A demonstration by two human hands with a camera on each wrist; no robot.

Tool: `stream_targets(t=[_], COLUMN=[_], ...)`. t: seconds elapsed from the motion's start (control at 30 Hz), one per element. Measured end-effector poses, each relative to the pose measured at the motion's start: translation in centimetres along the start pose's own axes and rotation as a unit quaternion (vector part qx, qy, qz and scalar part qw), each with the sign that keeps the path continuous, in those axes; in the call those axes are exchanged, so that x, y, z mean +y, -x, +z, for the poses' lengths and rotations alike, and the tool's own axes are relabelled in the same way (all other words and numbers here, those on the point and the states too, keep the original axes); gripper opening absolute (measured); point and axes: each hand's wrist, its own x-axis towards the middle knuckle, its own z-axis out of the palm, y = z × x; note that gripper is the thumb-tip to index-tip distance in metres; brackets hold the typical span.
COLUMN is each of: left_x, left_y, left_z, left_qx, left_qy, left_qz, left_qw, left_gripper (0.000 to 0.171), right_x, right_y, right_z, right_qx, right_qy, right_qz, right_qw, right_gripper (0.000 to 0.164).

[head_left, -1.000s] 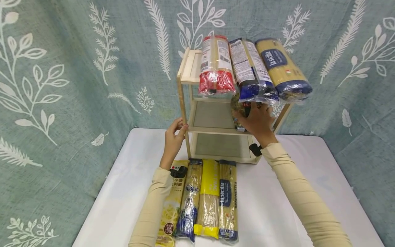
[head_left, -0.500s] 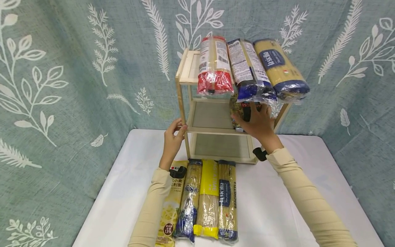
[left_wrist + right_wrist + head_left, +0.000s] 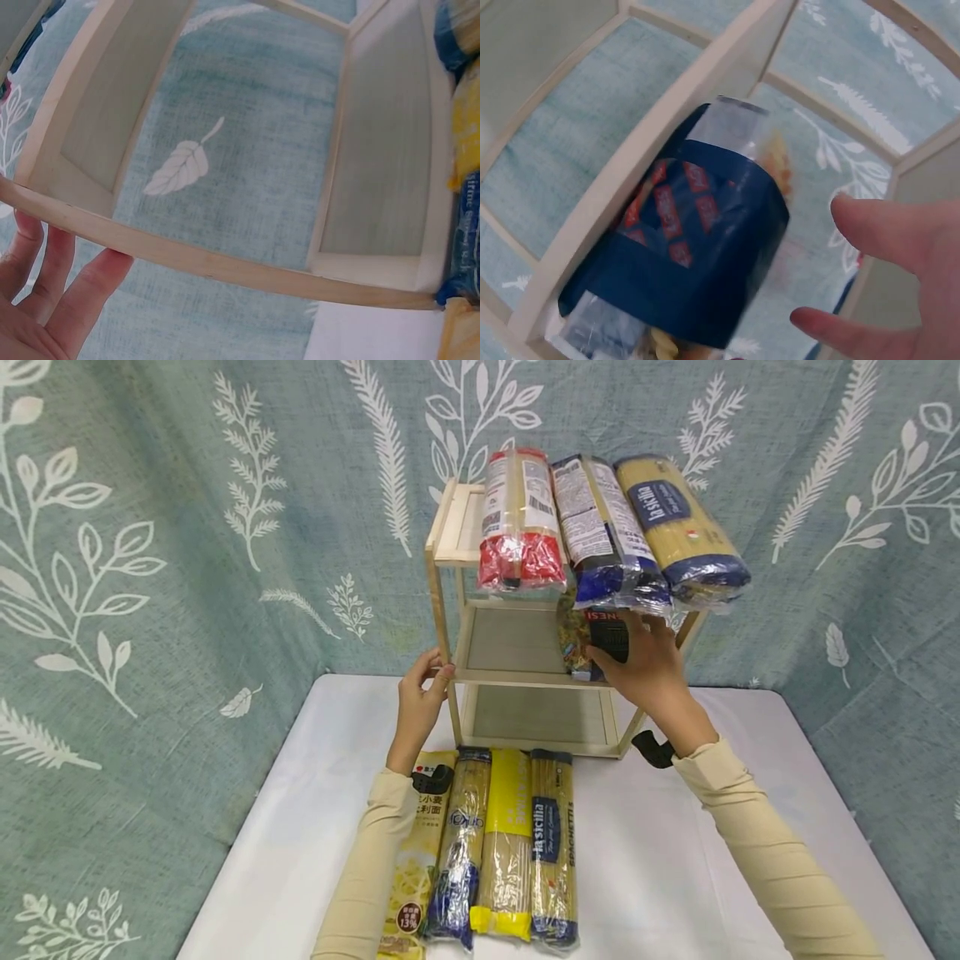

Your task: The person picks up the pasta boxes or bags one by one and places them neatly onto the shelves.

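On the middle shelf of the wooden rack stands a dark blue pasta bag, with twisted pasta showing in its clear part in the right wrist view. My right hand is beside its right side. There, the thumb and a finger are spread and apart from the bag. My left hand pinches the rack's left front post, its fingertips at the wood in the left wrist view.
Three pasta packs, one red and white, one blue and white, one spaghetti pack, lie on the top shelf, their ends overhanging its front. Several spaghetti packs lie side by side on the white table before the rack. A leaf-patterned curtain hangs behind.
My right hand has drawn back to the right, showing more of the dark blue pasta bag, which stays on the shelf. The left hand keeps its place on the post.
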Motion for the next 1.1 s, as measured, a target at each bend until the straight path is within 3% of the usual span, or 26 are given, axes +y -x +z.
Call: stream_targets(t=[0.23, 0.43, 0.67, 1.1], left_x=[0.1, 0.0, 0.0, 0.3], left_y=[0.1, 0.2, 0.1, 0.1], left_z=[-0.2, -0.2, -0.1, 0.1], left_qx=[0.006, 0.005, 0.007, 0.006], left_qy=[0.0, -0.003, -0.004, -0.015], left_qz=[-0.002, -0.009, -0.006, -0.002], left_qw=[1.0, 0.9999, 0.9999, 0.9999], left_gripper=[0.037, 0.039, 0.039, 0.039], right_x=[0.0, 0.2, 0.6, 0.9], right_y=[1.4, 2.7, 3.8, 6.7], right_z=[-0.8, -1.1, -1.2, -0.1], right_qx=[0.034, 0.057, 0.061, 0.052], right_qy=[-0.035, -0.047, -0.073, -0.066], right_qz=[-0.047, -0.058, -0.064, -0.064], right_qw=[0.998, 0.996, 0.993, 0.994], right_gripper=[0.058, 0.052, 0.046, 0.045])
